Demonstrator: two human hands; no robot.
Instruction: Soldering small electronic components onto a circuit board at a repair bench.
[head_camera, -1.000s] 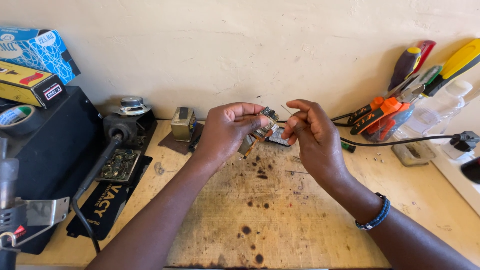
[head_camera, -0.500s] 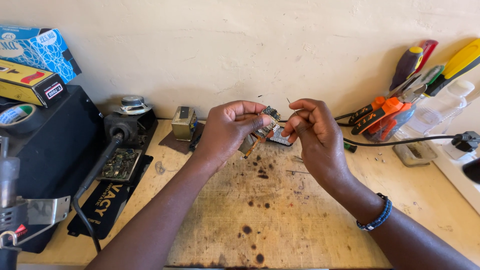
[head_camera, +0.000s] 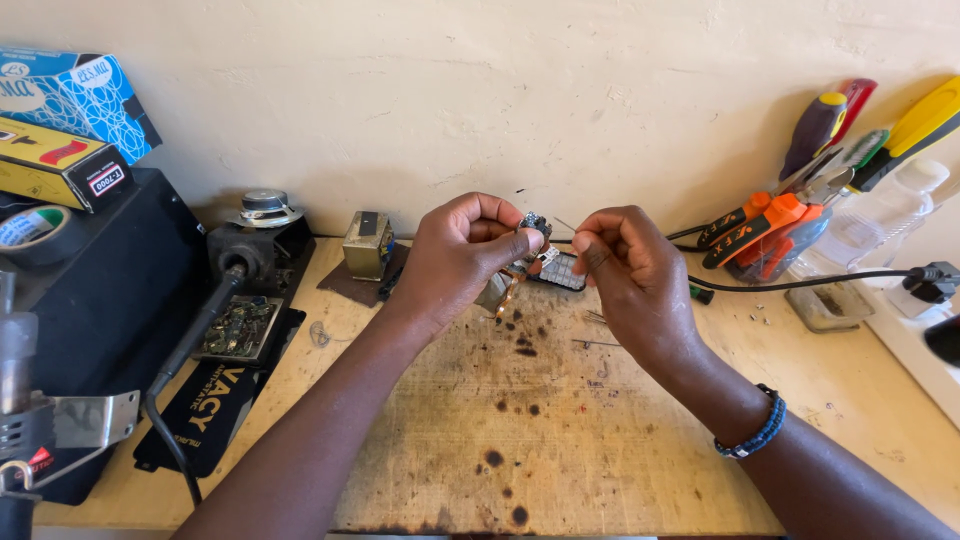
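Scorched plywood forms the workbench, its pale grain dotted with dark burn spots, and a rough cream plaster wall rises at the far edge. Compared with a second ago, both hands have barely shifted: they remain raised above the far middle of the bench, and the right one has drawn slightly further from the left, so a thin wire now shows between them.

Fingers and thumb of the left hand are pinched together on a small electronic component, a dark, boxy part with metal bits, held up in the air; a coppery coil-like piece hangs just below that grip. On the right hand the fingertips are closed together on the end of the fine wire, which runs toward the component. A beaded blue bracelet circles the right wrist.

Beneath the hands, a small gridded circuit board lies flat on the wood. At far left stand a boxy metal transformer and a round, shiny speaker. A black soldering iron slants over a green circuit board on a black mat. Orange-handled pliers and plastic-handled screwdrivers lean against the wall at far right, and a black cable trails across the bench.
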